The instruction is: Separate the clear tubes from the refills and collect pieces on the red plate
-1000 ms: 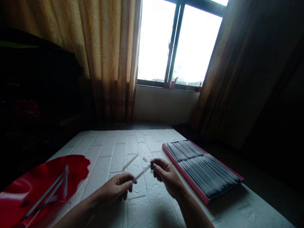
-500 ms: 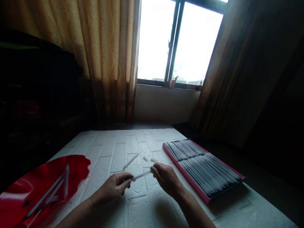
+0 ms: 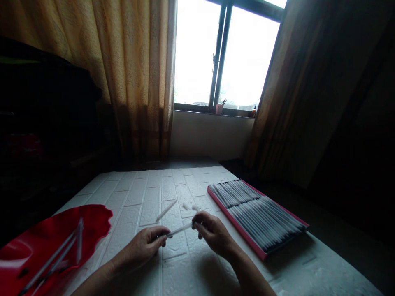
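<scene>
Between my hands is a slim, pale translucent pen point(image 3: 180, 229) with a darker end at the left. My left hand point(image 3: 147, 243) pinches that darker end between thumb and fingers. My right hand point(image 3: 214, 235) is closed on the other end, and its fingertips hide the tip. Just beyond my hands, a clear pen tube point(image 3: 166, 210) lies slantwise on the white brick-patterned table point(image 3: 148, 197). Two small whitish pieces, one a short cap-like piece point(image 3: 185, 206), lie near my right fingers.
To the right lies a pink-edged box point(image 3: 236, 224) packed with two rows of grey pens point(image 3: 265, 222). A red wavy-rimmed bowl point(image 3: 101, 213) at left holds several pens point(image 3: 54, 257). Behind the table are curtains point(image 3: 138, 82) and a window with a pink cup point(image 3: 219, 108) on its sill.
The view has shifted slightly, so everything sits a little further left. Both hands keep their hold on the pen; my right fingers have changed their bend slightly.
</scene>
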A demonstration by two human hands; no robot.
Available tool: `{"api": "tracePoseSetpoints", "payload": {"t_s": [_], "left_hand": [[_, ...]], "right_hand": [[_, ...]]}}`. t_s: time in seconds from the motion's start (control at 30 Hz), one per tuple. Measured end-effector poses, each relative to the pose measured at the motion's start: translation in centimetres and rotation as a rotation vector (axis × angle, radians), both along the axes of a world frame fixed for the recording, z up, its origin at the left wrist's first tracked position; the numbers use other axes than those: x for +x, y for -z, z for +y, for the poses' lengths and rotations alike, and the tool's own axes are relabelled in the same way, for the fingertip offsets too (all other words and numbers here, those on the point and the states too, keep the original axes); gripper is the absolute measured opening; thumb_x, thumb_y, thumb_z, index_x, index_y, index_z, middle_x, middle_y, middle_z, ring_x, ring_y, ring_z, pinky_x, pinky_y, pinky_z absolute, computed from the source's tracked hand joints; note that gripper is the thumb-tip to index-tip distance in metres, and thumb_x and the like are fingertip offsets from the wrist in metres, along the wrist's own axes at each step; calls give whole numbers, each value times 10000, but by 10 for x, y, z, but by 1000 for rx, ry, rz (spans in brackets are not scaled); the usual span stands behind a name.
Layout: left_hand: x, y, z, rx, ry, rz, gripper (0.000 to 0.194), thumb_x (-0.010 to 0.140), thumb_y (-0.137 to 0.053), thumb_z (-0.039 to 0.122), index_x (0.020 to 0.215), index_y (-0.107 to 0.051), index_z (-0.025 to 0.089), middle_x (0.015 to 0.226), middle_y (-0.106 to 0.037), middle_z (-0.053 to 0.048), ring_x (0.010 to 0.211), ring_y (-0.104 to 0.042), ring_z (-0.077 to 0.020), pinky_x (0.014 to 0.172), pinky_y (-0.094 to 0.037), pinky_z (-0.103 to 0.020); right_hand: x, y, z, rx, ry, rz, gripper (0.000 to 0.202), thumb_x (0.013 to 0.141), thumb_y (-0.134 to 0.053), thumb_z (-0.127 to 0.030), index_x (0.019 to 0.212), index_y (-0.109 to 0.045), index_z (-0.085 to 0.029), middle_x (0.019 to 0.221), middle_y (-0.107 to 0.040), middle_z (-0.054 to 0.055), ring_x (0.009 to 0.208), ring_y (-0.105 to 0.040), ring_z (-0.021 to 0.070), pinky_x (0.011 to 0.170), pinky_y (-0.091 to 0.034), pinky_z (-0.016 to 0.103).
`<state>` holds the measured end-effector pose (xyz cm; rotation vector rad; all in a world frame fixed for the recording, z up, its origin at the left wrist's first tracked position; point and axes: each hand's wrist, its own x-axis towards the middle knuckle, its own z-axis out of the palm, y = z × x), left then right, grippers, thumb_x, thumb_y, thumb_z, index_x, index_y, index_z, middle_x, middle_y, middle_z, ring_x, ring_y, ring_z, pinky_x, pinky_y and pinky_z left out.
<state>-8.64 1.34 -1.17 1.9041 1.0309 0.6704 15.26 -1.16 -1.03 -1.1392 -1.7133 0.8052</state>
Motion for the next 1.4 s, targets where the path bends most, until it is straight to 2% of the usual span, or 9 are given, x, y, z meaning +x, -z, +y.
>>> {"api": "tracePoseSetpoints", "payload": {"t_s": [0.17, 0.4, 0.5, 0.6, 0.73, 0.9, 1.1, 1.3, 1.4], "left_hand": [[0, 3, 1, 5, 22, 56, 394, 766, -504, 474, 937, -654, 153, 720, -565, 3, 712, -537, -165, 674, -431, -244], [-1, 4, 1, 48, 26, 105, 394, 792, -496, 469, 974, -661, 161, 744, -614, -8, 730, -569, -169, 695, -455, -245], [-1, 3, 1, 61, 36, 121, 372, 808, -490, 456, 972, -669, 173, 775, -633, -7, 747, -575, -167, 702, -454, -238], [-1, 2, 2, 80, 50, 121, 360, 819, -475, 440, 962, -667, 170, 780, -632, -6, 748, -576, -165, 697, -450, -234], [-2, 4, 4, 103, 73, 119, 341, 837, -452, 414, 927, -666, 164, 742, -619, -2, 731, -577, -160, 684, -447, -228], [-4, 8, 5, 125, 66, 141, 343, 834, -454, 407, 962, -665, 168, 745, -638, -4, 719, -589, -157, 680, -455, -225], [-1, 10, 3, 191, 64, 190, 373, 844, -431, 430, 906, -692, 171, 734, -679, -22, 712, -623, -170, 677, -476, -232], [1, 7, 0, 282, 41, 170, 312, 836, -484, 417, 945, -699, 220, 814, -731, -20, 764, -666, -180, 716, -505, -236], [-1, 8, 1, 342, 9, 167, 299, 810, -522, 436, 955, -699, 243, 885, -740, -23, 792, -667, -186, 730, -512, -244]], "right_hand": [[-2, 3, 3, 2, 89, -92, 258, 847, -474, -367, 686, -560, -185, 610, -629, 20, 465, -546, 113, 460, -411, 209], [-6, 6, 5, 21, 224, -272, 530, 895, -356, -504, 493, -517, -200, 403, -498, -10, 414, -518, 122, 490, -388, 228], [-5, 4, 2, 25, 171, -194, 379, 890, -407, -453, 723, -618, -186, 573, -611, 5, 498, -577, 130, 514, -419, 227], [-3, 2, -1, 8, 53, -36, 215, 832, -518, -355, 929, -602, -182, 756, -644, 17, 544, -600, 122, 507, -449, 220], [-3, 7, 0, -12, 32, 70, 163, 787, -570, -332, 815, -608, -176, 691, -637, 10, 534, -578, 116, 507, -458, 225], [-5, 13, 4, -76, 77, 90, 254, 800, -559, -391, 685, -594, -168, 573, -627, 4, 446, -523, 93, 450, -422, 205], [-6, 13, 5, -128, 162, 32, 292, 804, -552, -418, 661, -590, -166, 518, -621, -2, 364, -495, 84, 370, -364, 182], [-1, 2, -12, 11, 95, -102, 155, 773, -615, -277, 810, -719, -169, 699, -709, 34, 558, -608, 125, 531, -463, 215], [18, -6, -23, 89, 130, -170, 179, 766, -630, -256, 875, -749, -178, 777, -740, 56, 677, -660, 170, 631, -499, 251]]}}
